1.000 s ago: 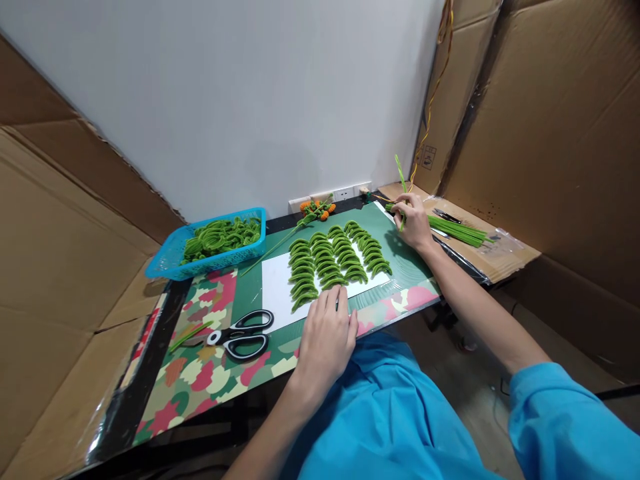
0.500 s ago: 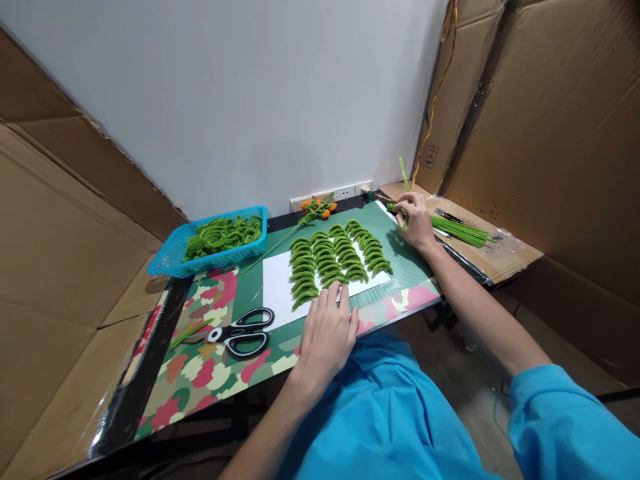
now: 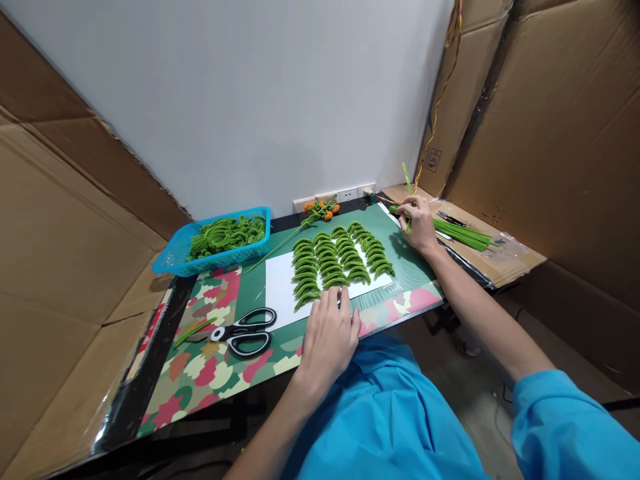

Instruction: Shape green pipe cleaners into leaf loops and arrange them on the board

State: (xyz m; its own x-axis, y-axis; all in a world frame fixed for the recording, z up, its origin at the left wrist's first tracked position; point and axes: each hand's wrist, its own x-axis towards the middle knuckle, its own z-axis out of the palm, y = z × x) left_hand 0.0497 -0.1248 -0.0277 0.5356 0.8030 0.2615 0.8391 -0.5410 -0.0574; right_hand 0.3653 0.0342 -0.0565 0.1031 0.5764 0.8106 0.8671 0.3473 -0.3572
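Observation:
My left hand (image 3: 330, 330) lies flat at the near edge of a white sheet (image 3: 279, 283), fingers stretched out. Its fingertips are just below rows of curved green pipe-cleaner pieces (image 3: 327, 260), laid out in several columns. At the far right of the table, my right hand (image 3: 419, 223) is closed around a light green pipe cleaner (image 3: 407, 175), which sticks up above the fingers. Beside that hand lies a bundle of straight green pipe cleaners (image 3: 463, 233), partly hidden by it. The exact grip behind the fingers is hidden.
Black-handled scissors (image 3: 245, 333) lie at the near left by some green stems (image 3: 193, 331). A blue basket (image 3: 173, 257) of green pieces stands at the back left. An orange-and-green pipe-cleaner flower stem (image 3: 323, 210) lies near the wall sockets (image 3: 349, 195). Cardboard panels (image 3: 560, 147) flank the table.
The whole view has shifted slightly to the right and down. Both hands keep nearly the same place and pose, and the curved pieces lie as before.

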